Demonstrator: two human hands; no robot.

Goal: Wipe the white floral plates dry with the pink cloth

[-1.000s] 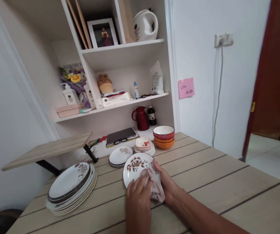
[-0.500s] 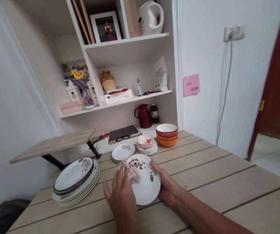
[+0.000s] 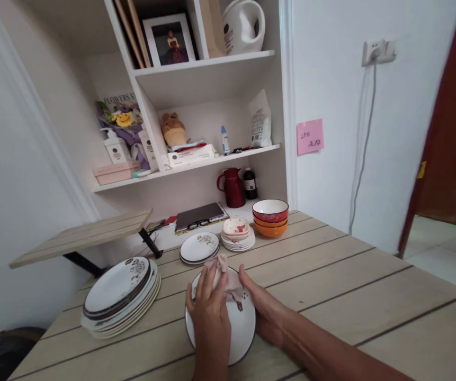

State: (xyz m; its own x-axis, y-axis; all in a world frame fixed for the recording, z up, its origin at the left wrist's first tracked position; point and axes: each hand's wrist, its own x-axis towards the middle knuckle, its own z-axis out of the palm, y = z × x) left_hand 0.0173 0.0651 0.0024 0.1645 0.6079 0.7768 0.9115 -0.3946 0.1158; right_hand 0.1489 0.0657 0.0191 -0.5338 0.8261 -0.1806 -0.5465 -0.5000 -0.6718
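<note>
A white plate with a dark rim and brown floral print (image 3: pixel 242 330) is held low over the near part of the table. My right hand (image 3: pixel 266 309) grips its right edge, thumb on the upper side and the other fingers hidden beneath. A pale pink cloth (image 3: pixel 232 287) lies crumpled on the plate's upper part, pressed there under the fingers of my left hand (image 3: pixel 211 304). Beyond them lie smaller flowered plates (image 3: pixel 198 246). To the left stands a tall pile of large plates (image 3: pixel 118 291).
Small dishes (image 3: pixel 237 229) and stacked red and orange bowls (image 3: pixel 270 218) stand at the back of the slatted table (image 3: pixel 331 286). A raised wooden shelf (image 3: pixel 88 233) juts over the left side. Behind are a laptop (image 3: pixel 199 214), a red jug (image 3: pixel 233 188) and wall shelving.
The plate has come nearer to me and flattened somewhat. My left hand and the cloth have moved across its face toward the upper right, covering most of the floral print.
</note>
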